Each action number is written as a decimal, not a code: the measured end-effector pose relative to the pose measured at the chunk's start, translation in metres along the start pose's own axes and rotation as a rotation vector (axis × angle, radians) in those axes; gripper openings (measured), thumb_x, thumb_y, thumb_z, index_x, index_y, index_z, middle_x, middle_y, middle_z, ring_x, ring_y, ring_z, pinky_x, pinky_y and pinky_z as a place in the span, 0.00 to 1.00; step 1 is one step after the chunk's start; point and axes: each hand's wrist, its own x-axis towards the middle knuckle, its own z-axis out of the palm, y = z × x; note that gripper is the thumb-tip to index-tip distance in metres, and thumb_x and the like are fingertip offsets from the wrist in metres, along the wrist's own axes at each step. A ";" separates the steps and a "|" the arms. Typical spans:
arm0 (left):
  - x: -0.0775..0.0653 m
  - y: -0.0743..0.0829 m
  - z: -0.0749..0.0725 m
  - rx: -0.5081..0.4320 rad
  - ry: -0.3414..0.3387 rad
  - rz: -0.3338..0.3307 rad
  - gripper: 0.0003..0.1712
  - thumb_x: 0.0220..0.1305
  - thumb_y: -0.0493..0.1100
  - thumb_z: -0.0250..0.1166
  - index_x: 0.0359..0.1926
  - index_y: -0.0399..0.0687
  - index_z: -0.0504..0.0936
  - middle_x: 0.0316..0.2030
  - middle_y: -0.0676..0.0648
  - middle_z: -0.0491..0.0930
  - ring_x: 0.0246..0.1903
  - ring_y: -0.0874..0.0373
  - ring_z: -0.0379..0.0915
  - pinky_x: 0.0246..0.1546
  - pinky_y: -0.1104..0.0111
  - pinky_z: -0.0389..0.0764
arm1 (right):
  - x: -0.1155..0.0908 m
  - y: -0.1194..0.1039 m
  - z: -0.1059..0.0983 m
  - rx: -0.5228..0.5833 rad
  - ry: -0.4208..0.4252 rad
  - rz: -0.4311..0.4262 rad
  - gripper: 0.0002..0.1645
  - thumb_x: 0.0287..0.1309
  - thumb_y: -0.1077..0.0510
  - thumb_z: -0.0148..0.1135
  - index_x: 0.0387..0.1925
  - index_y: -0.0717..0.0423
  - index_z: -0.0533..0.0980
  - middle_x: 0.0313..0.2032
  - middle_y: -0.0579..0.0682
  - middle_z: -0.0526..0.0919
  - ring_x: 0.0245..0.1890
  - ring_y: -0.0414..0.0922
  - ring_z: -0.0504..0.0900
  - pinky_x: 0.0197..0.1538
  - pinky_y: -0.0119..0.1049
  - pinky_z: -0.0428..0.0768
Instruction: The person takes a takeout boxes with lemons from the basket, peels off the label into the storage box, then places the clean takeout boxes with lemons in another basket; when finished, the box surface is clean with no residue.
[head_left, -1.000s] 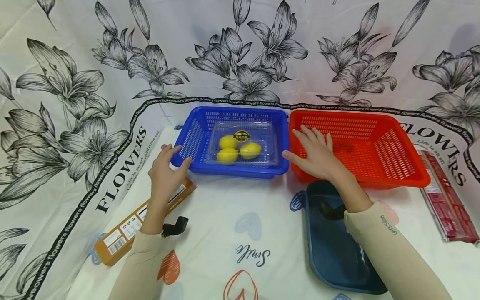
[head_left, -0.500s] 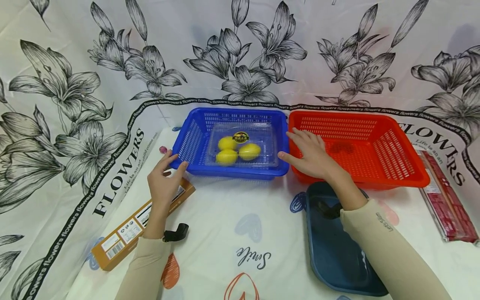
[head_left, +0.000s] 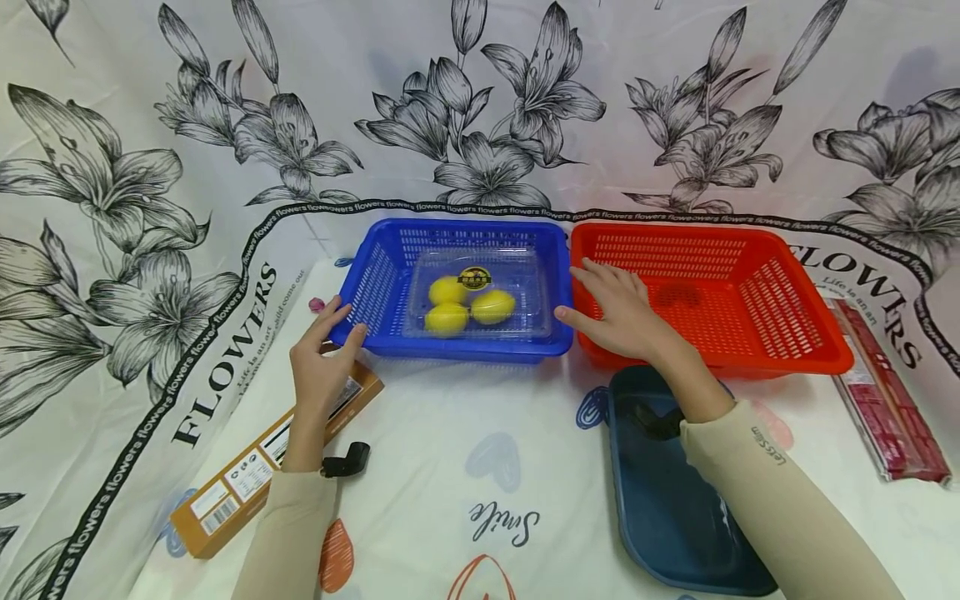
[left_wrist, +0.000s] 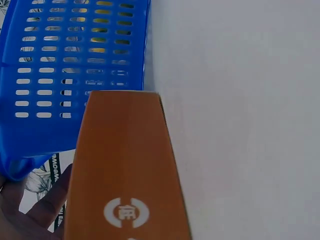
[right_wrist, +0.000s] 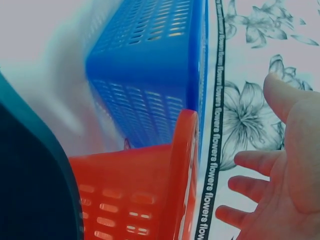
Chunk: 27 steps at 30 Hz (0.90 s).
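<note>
A blue basket (head_left: 450,346) stands on the cloth with a clear plastic box (head_left: 528,292) inside. Three lemons (head_left: 492,307) show through the box, which bears a black and gold label. At the basket's left end is my left hand (head_left: 321,358), its fingers and thumb loosely bent and its fingertips at the rim. In the left wrist view, the fingers show only in the corner by the basket. My right hand (head_left: 622,312) hovers over the left side of a red basket (head_left: 787,362), fingers spread and thumb towards the blue basket's right end. It holds nothing.
Below my left hand lies a long brown box (head_left: 247,475). A dark blue tray (head_left: 637,508) sits under my right forearm. Red packets (head_left: 892,400) lie at the far right. Near my left fingers is a small pink thing (head_left: 317,305).
My left hand has come down to the blue basket's left rim. My right hand has shifted slightly left and lower. The small pink thing has come into sight. The view has turned slightly.
</note>
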 end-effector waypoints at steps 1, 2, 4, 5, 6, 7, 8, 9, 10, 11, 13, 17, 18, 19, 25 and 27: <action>-0.001 0.002 0.000 -0.012 0.003 -0.001 0.25 0.66 0.45 0.70 0.63 0.47 0.82 0.70 0.54 0.74 0.66 0.51 0.75 0.43 0.87 0.73 | 0.000 0.000 -0.001 -0.001 -0.001 0.000 0.51 0.68 0.31 0.53 0.80 0.54 0.54 0.81 0.59 0.47 0.79 0.67 0.44 0.75 0.73 0.36; -0.001 0.004 0.000 -0.024 0.005 0.000 0.25 0.67 0.44 0.69 0.63 0.46 0.81 0.70 0.53 0.74 0.66 0.50 0.75 0.43 0.87 0.74 | -0.001 0.000 -0.001 0.000 -0.001 0.001 0.50 0.68 0.31 0.53 0.80 0.54 0.54 0.81 0.59 0.47 0.79 0.67 0.44 0.75 0.73 0.35; -0.004 0.014 -0.001 -0.041 0.005 0.000 0.25 0.67 0.43 0.68 0.63 0.42 0.81 0.70 0.49 0.74 0.66 0.47 0.74 0.43 0.88 0.74 | -0.001 -0.001 -0.002 -0.002 -0.001 0.005 0.50 0.68 0.31 0.53 0.80 0.54 0.54 0.81 0.59 0.47 0.79 0.67 0.44 0.75 0.73 0.36; -0.005 0.019 -0.001 -0.051 0.003 0.001 0.25 0.68 0.42 0.68 0.63 0.41 0.80 0.71 0.48 0.73 0.66 0.46 0.74 0.43 0.88 0.74 | -0.001 -0.001 -0.002 -0.003 -0.001 0.006 0.50 0.68 0.31 0.53 0.80 0.54 0.54 0.81 0.59 0.47 0.79 0.67 0.44 0.75 0.73 0.36; -0.006 0.024 -0.001 -0.057 0.001 0.000 0.25 0.68 0.42 0.68 0.63 0.39 0.80 0.71 0.46 0.73 0.66 0.46 0.74 0.43 0.88 0.74 | -0.001 -0.001 -0.003 -0.005 0.000 0.007 0.50 0.68 0.31 0.53 0.80 0.54 0.54 0.81 0.59 0.47 0.79 0.67 0.44 0.75 0.72 0.36; -0.007 0.029 -0.002 -0.059 -0.002 -0.001 0.25 0.68 0.42 0.68 0.63 0.38 0.80 0.71 0.45 0.73 0.66 0.45 0.73 0.43 0.88 0.74 | -0.002 0.000 -0.003 -0.006 0.000 0.006 0.50 0.68 0.32 0.53 0.80 0.54 0.54 0.81 0.60 0.47 0.79 0.67 0.45 0.75 0.72 0.36; -0.008 0.033 -0.002 -0.065 -0.004 -0.001 0.25 0.68 0.42 0.67 0.63 0.37 0.80 0.71 0.44 0.73 0.67 0.47 0.73 0.43 0.88 0.74 | -0.002 0.000 -0.003 -0.005 0.003 0.006 0.50 0.68 0.32 0.53 0.79 0.54 0.54 0.81 0.60 0.47 0.79 0.67 0.45 0.75 0.72 0.36; -0.008 0.035 -0.002 -0.066 -0.006 -0.002 0.25 0.69 0.42 0.67 0.63 0.37 0.80 0.71 0.43 0.72 0.67 0.49 0.74 0.43 0.88 0.73 | -0.002 0.000 -0.003 -0.007 0.004 0.006 0.50 0.68 0.32 0.53 0.79 0.54 0.54 0.81 0.59 0.48 0.79 0.67 0.45 0.76 0.72 0.36; -0.008 0.035 -0.001 -0.072 -0.007 -0.003 0.25 0.69 0.42 0.66 0.63 0.37 0.79 0.71 0.43 0.72 0.67 0.50 0.74 0.43 0.87 0.74 | -0.002 -0.001 -0.003 -0.007 0.007 0.004 0.50 0.68 0.32 0.53 0.79 0.54 0.54 0.81 0.59 0.48 0.79 0.67 0.45 0.76 0.72 0.36; -0.009 0.037 -0.001 -0.072 -0.008 -0.006 0.25 0.69 0.42 0.66 0.63 0.37 0.79 0.71 0.43 0.72 0.66 0.50 0.74 0.43 0.87 0.74 | -0.002 -0.001 -0.003 -0.008 0.009 -0.001 0.50 0.68 0.32 0.54 0.79 0.54 0.54 0.81 0.60 0.48 0.79 0.67 0.45 0.76 0.72 0.36; -0.009 0.038 -0.001 -0.076 -0.007 -0.008 0.24 0.69 0.42 0.66 0.64 0.37 0.79 0.71 0.43 0.72 0.66 0.51 0.75 0.43 0.87 0.74 | -0.002 -0.002 -0.003 0.000 0.022 -0.011 0.49 0.68 0.33 0.55 0.79 0.54 0.56 0.81 0.60 0.50 0.79 0.66 0.46 0.76 0.71 0.37; -0.010 0.038 -0.001 -0.081 0.001 -0.017 0.24 0.69 0.42 0.66 0.64 0.40 0.80 0.71 0.46 0.72 0.66 0.48 0.74 0.44 0.87 0.75 | 0.001 -0.005 -0.002 0.049 0.026 -0.038 0.47 0.68 0.36 0.58 0.78 0.53 0.58 0.78 0.60 0.57 0.78 0.64 0.51 0.77 0.70 0.44; -0.011 0.036 -0.001 -0.086 0.004 -0.014 0.23 0.69 0.42 0.66 0.63 0.40 0.80 0.71 0.46 0.72 0.66 0.49 0.74 0.43 0.87 0.75 | 0.003 -0.006 -0.001 0.073 0.025 -0.043 0.46 0.68 0.37 0.60 0.78 0.52 0.59 0.77 0.60 0.61 0.77 0.63 0.54 0.76 0.69 0.48; -0.011 0.035 -0.001 -0.087 0.006 -0.013 0.23 0.69 0.42 0.66 0.63 0.40 0.80 0.71 0.46 0.73 0.66 0.49 0.74 0.43 0.87 0.75 | 0.005 -0.007 0.000 0.094 0.020 -0.048 0.45 0.67 0.38 0.61 0.78 0.51 0.59 0.75 0.60 0.65 0.76 0.62 0.57 0.76 0.69 0.53; -0.013 0.032 -0.002 -0.081 0.005 -0.012 0.24 0.70 0.42 0.65 0.64 0.38 0.79 0.71 0.44 0.72 0.68 0.46 0.72 0.44 0.88 0.74 | 0.024 -0.011 0.006 0.058 -0.017 -0.089 0.41 0.66 0.45 0.66 0.74 0.56 0.65 0.63 0.60 0.79 0.66 0.59 0.70 0.68 0.63 0.68; -0.013 0.030 -0.001 -0.081 0.003 -0.018 0.25 0.70 0.43 0.65 0.64 0.37 0.79 0.71 0.42 0.71 0.68 0.47 0.72 0.44 0.88 0.74 | 0.030 -0.014 0.010 -0.028 -0.022 -0.088 0.40 0.65 0.46 0.66 0.73 0.57 0.67 0.63 0.60 0.79 0.66 0.59 0.70 0.71 0.65 0.62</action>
